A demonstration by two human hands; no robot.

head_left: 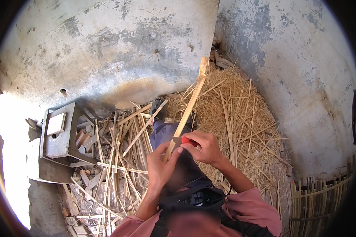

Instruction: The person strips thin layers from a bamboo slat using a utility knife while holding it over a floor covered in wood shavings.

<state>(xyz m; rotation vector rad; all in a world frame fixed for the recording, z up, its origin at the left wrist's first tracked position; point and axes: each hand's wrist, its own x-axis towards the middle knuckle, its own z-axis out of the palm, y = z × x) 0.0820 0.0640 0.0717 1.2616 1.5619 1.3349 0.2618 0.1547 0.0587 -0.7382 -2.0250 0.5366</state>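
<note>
A long pale bamboo strip point(188, 109) runs from my lap up and away, its thicker jointed end at the far right. My left hand point(160, 165) is closed round the strip's near end. In my right hand point(205, 149) is a knife point(184, 140) with a red handle, its short dark blade lying across the strip just beyond my left fingers. The right thumb comes close to the left fingertips. Both hands are above my legs, and part of the knife handle is hidden in the right fist.
Many split bamboo strips point(116, 158) lie in a loose heap on the left. A mound of thin shavings point(241, 114) spreads on the right. At the left stands a wooden stool point(63, 132) on its side. A slatted bamboo basket point(320, 201) is at the lower right; worn plaster walls point(118, 47) enclose the corner.
</note>
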